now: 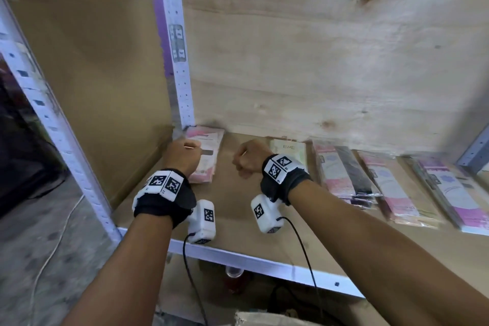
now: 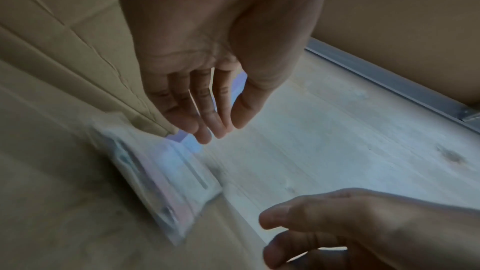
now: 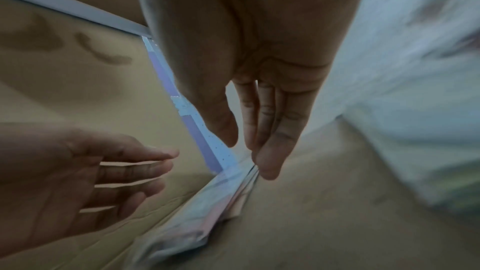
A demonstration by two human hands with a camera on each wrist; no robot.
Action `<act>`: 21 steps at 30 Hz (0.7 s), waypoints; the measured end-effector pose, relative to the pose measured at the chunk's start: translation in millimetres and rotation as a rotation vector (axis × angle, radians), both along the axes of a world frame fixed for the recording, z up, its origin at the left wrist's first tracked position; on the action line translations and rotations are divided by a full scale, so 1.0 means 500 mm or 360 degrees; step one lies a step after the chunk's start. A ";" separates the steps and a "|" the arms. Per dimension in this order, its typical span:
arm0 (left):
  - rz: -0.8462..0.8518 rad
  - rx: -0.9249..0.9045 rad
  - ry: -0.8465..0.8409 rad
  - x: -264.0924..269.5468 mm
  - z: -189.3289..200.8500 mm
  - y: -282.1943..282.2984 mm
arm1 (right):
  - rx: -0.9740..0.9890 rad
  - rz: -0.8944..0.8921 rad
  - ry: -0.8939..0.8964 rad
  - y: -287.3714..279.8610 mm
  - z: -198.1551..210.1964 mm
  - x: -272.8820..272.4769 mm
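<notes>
A stack of flat pink-and-white packets (image 1: 205,156) in clear wrap lies in the back left corner of the wooden shelf (image 1: 238,206), against the perforated metal post (image 1: 177,61). My left hand (image 1: 182,152) hovers over the stack's left edge. In the left wrist view the left hand (image 2: 218,130) has straight, relaxed fingers that hold nothing, just above the stack (image 2: 166,182). My right hand (image 1: 248,156) hangs over bare board to the right of the stack. The right wrist view shows the right hand (image 3: 249,155) with loosely straight, empty fingers near the stack's corner (image 3: 207,208).
A cream packet (image 1: 289,151) lies just right of my right hand. More long pink, white and black packets (image 1: 391,188) lie in a row toward the right. A plywood wall closes the back. The shelf's metal front edge (image 1: 264,262) runs under my wrists. A white cable lies on the floor at left.
</notes>
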State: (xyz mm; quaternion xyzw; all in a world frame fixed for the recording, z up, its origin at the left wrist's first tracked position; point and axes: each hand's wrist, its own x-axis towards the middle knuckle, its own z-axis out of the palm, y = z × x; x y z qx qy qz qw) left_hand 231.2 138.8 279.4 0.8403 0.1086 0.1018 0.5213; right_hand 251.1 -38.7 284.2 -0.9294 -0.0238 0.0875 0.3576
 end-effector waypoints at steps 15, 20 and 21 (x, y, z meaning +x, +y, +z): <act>-0.0014 0.0149 0.0200 -0.010 -0.017 0.077 | 0.0226 0.0001 0.0264 0.090 -0.084 0.025; -0.0177 -0.0342 0.0295 -0.024 -0.011 0.017 | 0.0609 -0.0004 0.0162 0.018 -0.033 -0.038; -0.0208 -0.0478 0.0331 -0.029 -0.006 0.000 | 0.0620 0.0008 0.0112 0.002 -0.017 -0.053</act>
